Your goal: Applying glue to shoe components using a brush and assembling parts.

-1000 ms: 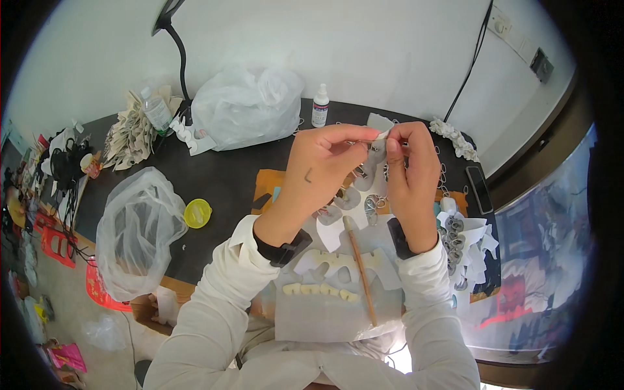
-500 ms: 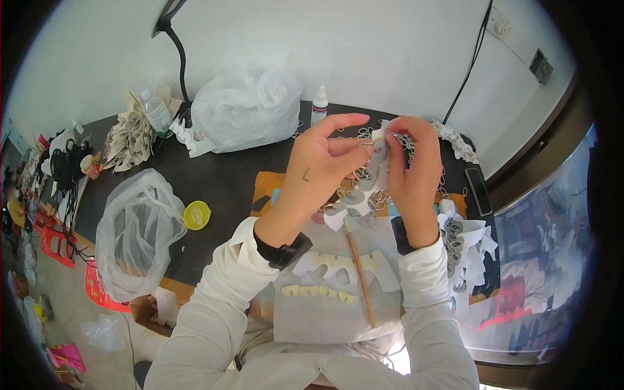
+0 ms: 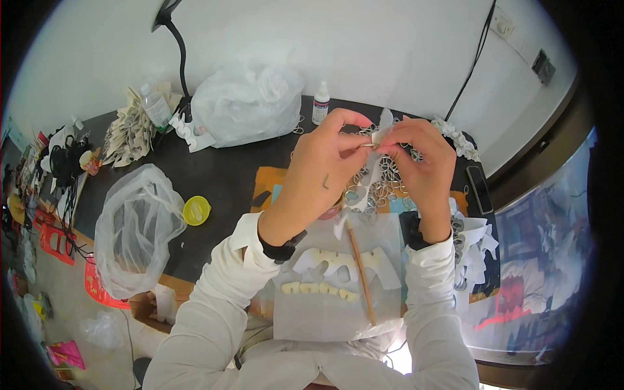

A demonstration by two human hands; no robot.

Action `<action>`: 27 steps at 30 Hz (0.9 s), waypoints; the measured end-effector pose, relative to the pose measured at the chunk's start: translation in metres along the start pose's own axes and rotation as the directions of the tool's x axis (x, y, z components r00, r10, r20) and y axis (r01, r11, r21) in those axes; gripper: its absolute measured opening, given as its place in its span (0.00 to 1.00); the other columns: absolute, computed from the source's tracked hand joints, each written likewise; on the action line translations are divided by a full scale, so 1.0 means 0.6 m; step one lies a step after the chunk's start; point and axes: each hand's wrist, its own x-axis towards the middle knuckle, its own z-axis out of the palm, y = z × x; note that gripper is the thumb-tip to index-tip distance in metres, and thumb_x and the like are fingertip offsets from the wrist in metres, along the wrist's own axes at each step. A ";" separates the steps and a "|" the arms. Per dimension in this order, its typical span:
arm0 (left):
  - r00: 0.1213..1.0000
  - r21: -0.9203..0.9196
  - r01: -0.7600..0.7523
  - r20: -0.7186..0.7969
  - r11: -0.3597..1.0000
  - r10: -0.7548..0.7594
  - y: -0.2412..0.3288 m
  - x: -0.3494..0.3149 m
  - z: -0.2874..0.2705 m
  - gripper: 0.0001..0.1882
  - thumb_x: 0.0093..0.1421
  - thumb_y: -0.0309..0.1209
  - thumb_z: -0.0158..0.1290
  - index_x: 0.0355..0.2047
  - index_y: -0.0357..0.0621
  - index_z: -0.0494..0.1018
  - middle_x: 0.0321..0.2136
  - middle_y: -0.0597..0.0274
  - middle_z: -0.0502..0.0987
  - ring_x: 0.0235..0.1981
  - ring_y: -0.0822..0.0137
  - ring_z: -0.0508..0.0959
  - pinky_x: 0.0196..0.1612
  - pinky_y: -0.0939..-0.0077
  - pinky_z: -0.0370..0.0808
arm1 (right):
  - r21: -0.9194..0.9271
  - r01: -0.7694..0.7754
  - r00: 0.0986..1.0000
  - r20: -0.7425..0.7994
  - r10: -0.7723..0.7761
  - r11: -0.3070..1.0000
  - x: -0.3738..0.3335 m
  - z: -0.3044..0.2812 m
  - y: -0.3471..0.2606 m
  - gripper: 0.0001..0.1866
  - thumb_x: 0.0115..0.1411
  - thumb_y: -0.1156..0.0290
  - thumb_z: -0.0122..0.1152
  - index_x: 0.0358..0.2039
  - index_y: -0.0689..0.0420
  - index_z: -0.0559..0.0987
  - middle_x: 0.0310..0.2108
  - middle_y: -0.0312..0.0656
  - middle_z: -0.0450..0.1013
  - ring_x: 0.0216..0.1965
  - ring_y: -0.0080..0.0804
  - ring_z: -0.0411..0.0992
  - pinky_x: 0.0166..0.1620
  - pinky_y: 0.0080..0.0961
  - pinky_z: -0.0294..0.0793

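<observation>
Both my hands meet above the far part of the work sheet. My left hand [image 3: 318,170] pinches a small metal ring [image 3: 368,145] between thumb and forefinger. Against the ring, the fingertips of my right hand [image 3: 426,162] are closed on a pale cut strip [image 3: 370,179], which hangs down between the hands. Behind and below them lies a heap of loose metal rings [image 3: 391,174]. Nearer me, a wooden stick [image 3: 361,270] rests across a white cut-out piece [image 3: 311,262]. Beside it is a row of cream-coloured pieces [image 3: 318,288] on the pale sheet [image 3: 292,322].
A yellow round lid or dish [image 3: 196,210] and a clear plastic bag [image 3: 133,234] are at left. A stuffed white bag [image 3: 244,110] and a small bottle [image 3: 321,103] stand at the back. White pieces with rings [image 3: 478,250] and a phone [image 3: 479,190] lie right.
My right hand has turned and moved slightly right, its wrist swinging outward. More of the ring heap shows between the hands. The strip hangs straighter, and the ring is now plainer.
</observation>
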 end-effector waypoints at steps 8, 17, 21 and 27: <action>0.978 0.175 -0.210 0.021 0.962 0.209 0.000 -0.005 0.006 0.22 0.60 0.20 0.53 0.55 0.45 0.67 0.29 0.61 0.82 0.26 0.79 0.76 0.32 0.84 0.72 | 0.132 -0.251 0.965 -0.040 0.258 0.959 -0.006 0.015 -0.009 0.09 0.46 0.87 0.62 0.28 0.60 0.80 0.29 0.40 0.77 0.30 0.30 0.77 0.34 0.21 0.75; 0.944 0.286 -0.305 -0.035 0.909 0.328 0.030 -0.032 0.031 0.25 0.56 0.22 0.59 0.54 0.45 0.67 0.27 0.62 0.83 0.25 0.69 0.81 0.31 0.81 0.77 | 0.164 -0.418 0.906 0.004 0.423 0.894 -0.007 -0.013 -0.045 0.09 0.49 0.85 0.61 0.33 0.62 0.78 0.28 0.41 0.77 0.30 0.31 0.77 0.36 0.22 0.75; 0.976 -0.036 -0.210 0.057 0.977 0.212 0.034 -0.032 0.037 0.26 0.55 0.26 0.62 0.54 0.41 0.66 0.27 0.63 0.83 0.27 0.71 0.82 0.31 0.81 0.76 | 0.112 -0.473 0.878 0.145 0.456 0.874 -0.014 0.006 -0.032 0.09 0.50 0.78 0.64 0.34 0.61 0.77 0.28 0.41 0.76 0.31 0.35 0.76 0.37 0.26 0.74; 0.970 -0.244 -0.210 -0.176 0.947 0.169 0.028 0.003 -0.015 0.15 0.62 0.29 0.55 0.47 0.36 0.70 0.26 0.62 0.80 0.26 0.75 0.79 0.30 0.84 0.72 | 0.219 -0.372 0.921 0.204 0.331 0.902 -0.021 0.033 0.030 0.08 0.51 0.76 0.64 0.32 0.58 0.76 0.28 0.42 0.74 0.29 0.34 0.73 0.34 0.29 0.73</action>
